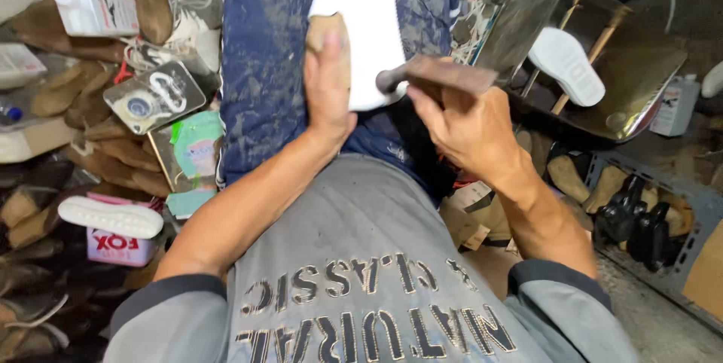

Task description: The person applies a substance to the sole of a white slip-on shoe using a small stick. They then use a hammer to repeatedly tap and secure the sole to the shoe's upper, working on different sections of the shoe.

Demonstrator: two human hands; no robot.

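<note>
— Where are my hands?

— My left hand [327,80] presses flat on a white shoe sole [361,24] with a tan insole [325,32] at top centre, resting on my blue-trousered lap [263,62]. My right hand [463,126] is clenched around a hammer [440,75], its head touching the sole's lower right edge.

— Room to move?

— Tight. Stacked soles [98,144] crowd the left edge; a metal stand [640,69] carrying another white sole [566,65] fills the upper right.

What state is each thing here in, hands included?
Left hand: pressed flat on a tan piece.
Tan piece: lying on the white sheet.
White sheet: spread over the lap.
Right hand: gripping the hammer.
Hammer: raised, held level.
White sole: lying loose on the metal tray.
</note>
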